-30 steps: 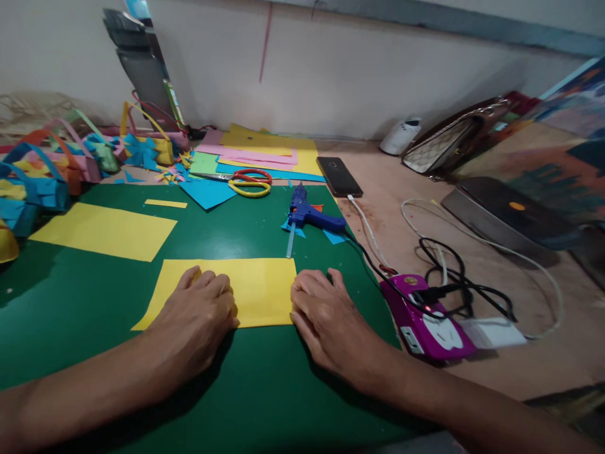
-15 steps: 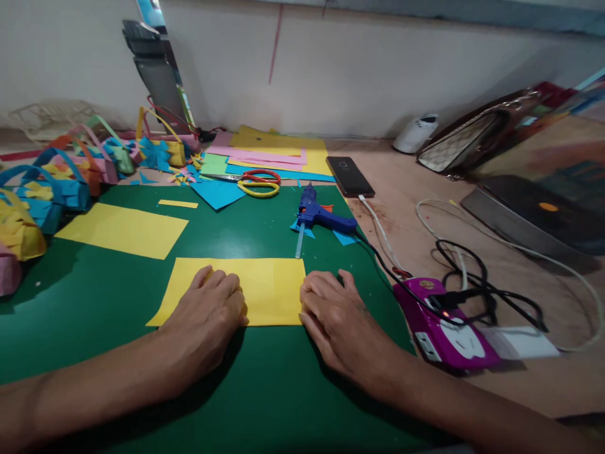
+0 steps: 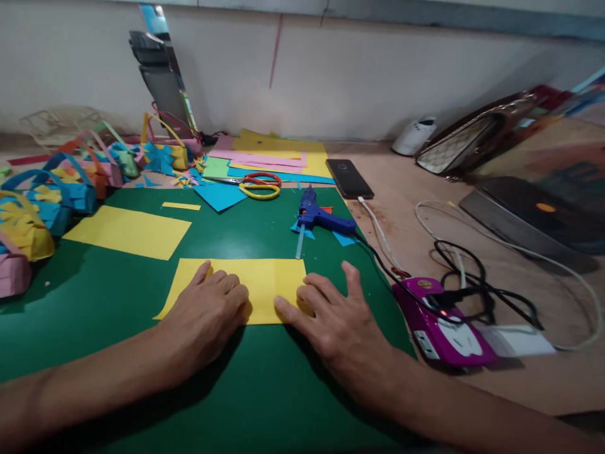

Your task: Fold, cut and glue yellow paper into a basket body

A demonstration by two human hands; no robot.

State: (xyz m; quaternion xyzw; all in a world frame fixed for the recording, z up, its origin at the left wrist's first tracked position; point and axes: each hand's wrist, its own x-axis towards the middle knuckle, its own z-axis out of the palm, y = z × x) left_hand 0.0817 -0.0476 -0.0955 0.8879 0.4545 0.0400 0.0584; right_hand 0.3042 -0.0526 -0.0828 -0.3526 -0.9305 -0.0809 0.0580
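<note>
A folded sheet of yellow paper [image 3: 259,284] lies on the green board [image 3: 246,384] in front of me, with a crease line towards its right end. My left hand [image 3: 208,315] is closed, its curled fingers holding the middle-left of the sheet down. Over the right edge is my right hand [image 3: 335,321], open. Its thumb stretches onto the paper and its fingers are apart, the little finger raised. Just beyond the sheet lies a blue glue gun [image 3: 316,214] with a clear glue stick in it. A second yellow sheet [image 3: 127,232] rests further left.
Small paper baskets [image 3: 78,192] line the left side. Scissors [image 3: 258,186] lie on coloured paper at the back, near a phone [image 3: 350,178]. To the right are a magenta power strip [image 3: 444,328] with tangled cords, a grey-black case [image 3: 534,214] and a handbag [image 3: 467,139].
My right hand has loosened from the sheet's right edge: its thumb now reaches left onto the paper and its fingers have spread. My left hand stays on the sheet. The view has shifted slightly.
</note>
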